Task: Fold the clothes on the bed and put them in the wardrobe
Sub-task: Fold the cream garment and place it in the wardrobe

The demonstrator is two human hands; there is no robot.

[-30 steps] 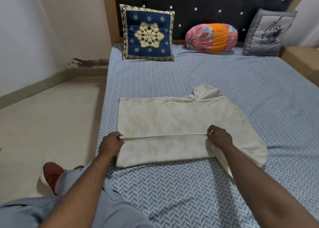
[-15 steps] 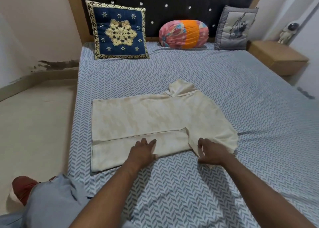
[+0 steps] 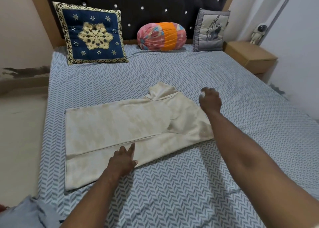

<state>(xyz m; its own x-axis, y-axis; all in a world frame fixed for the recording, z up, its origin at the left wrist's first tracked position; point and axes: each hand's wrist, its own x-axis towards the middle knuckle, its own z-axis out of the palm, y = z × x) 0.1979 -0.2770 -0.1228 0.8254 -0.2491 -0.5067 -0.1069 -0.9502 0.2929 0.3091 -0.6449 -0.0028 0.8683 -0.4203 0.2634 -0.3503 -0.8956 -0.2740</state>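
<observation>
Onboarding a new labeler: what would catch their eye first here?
The cream shirt, partly folded, lies mid-bed with the left hand flat on its near edge and the right hand over its far right side. Behind, an orange-pink bolster sits between two cushions at the dark headboard.

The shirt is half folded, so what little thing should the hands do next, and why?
Probably fold the far long edge of the cream shirt toward the near one. The near edge and sleeve already lie folded in, the left hand presses it flat, and the right hand is at the far shoulder.
</observation>
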